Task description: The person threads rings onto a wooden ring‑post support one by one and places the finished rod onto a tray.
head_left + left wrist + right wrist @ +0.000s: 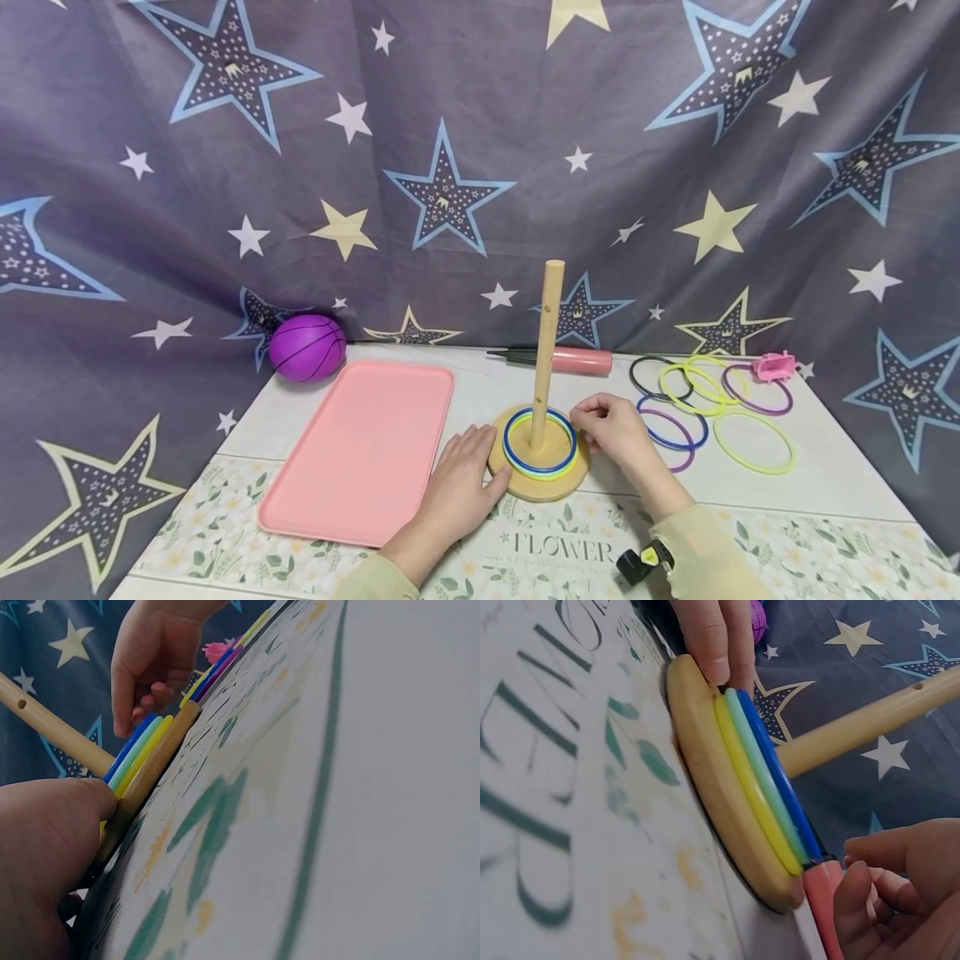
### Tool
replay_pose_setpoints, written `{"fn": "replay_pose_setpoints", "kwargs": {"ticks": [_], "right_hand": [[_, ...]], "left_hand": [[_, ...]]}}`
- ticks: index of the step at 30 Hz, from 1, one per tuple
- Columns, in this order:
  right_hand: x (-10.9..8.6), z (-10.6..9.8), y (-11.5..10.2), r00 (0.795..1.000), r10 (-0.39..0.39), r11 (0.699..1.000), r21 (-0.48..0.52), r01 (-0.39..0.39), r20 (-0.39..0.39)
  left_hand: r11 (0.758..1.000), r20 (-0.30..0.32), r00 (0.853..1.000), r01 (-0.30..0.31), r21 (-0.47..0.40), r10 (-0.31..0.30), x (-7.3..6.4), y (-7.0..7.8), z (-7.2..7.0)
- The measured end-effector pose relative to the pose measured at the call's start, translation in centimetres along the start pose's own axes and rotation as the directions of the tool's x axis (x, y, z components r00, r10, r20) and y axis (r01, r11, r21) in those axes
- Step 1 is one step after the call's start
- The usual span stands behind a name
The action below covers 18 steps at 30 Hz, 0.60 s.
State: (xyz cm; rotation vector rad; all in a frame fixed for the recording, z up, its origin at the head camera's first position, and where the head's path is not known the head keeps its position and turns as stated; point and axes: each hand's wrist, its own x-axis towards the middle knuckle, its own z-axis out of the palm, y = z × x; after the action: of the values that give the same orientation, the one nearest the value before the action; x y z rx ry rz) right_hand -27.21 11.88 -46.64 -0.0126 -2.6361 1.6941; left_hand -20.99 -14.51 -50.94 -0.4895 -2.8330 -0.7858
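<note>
A wooden peg point(550, 333) stands upright on a round wooden base point(543, 492). Around its foot lie stacked rings: a blue ring point(778, 776) on top, a mint ring point(763, 769) under it, a yellow ring point(748, 784) lowest. My left hand point(465, 479) rests at the left edge of the base, its fingers fairly straight and its thumb at the near side. At the right side of the stack is my right hand point(615, 429), fingers loosely bent, with nothing showing between thumb and forefinger in the right wrist view.
Several loose rings lie at the right, among them a yellow-green ring point(791, 454) and a black ring point(633, 379), beside a small pink object point(774, 367). A pink tray point(360, 450) lies left. Behind are a purple ball point(307, 347) and a pink-handled pump point(581, 361).
</note>
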Motion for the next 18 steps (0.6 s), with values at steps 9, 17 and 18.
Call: {"fn": "replay_pose_setpoints", "kwargs": {"ticks": [9,17,18], "right_hand": [[-0.4,-2.4,-0.1,0.999,-0.011,1.0,0.007,0.012,-0.03],[-0.8,-4.7,0.2,0.996,0.037,0.998,0.05,-0.033,-0.079],[-0.9,-5.1,0.3,0.996,0.036,0.998,0.048,-0.032,-0.085]], "left_hand": [[1.0,-0.005,1.0,-0.008,0.004,0.008,0.1,-0.2,0.1],[1.0,-0.008,1.0,-0.017,0.002,0.017,0.0,-0.1,0.0],[1.0,-0.009,1.0,-0.019,0.002,0.019,0.0,-0.1,0.0]]}}
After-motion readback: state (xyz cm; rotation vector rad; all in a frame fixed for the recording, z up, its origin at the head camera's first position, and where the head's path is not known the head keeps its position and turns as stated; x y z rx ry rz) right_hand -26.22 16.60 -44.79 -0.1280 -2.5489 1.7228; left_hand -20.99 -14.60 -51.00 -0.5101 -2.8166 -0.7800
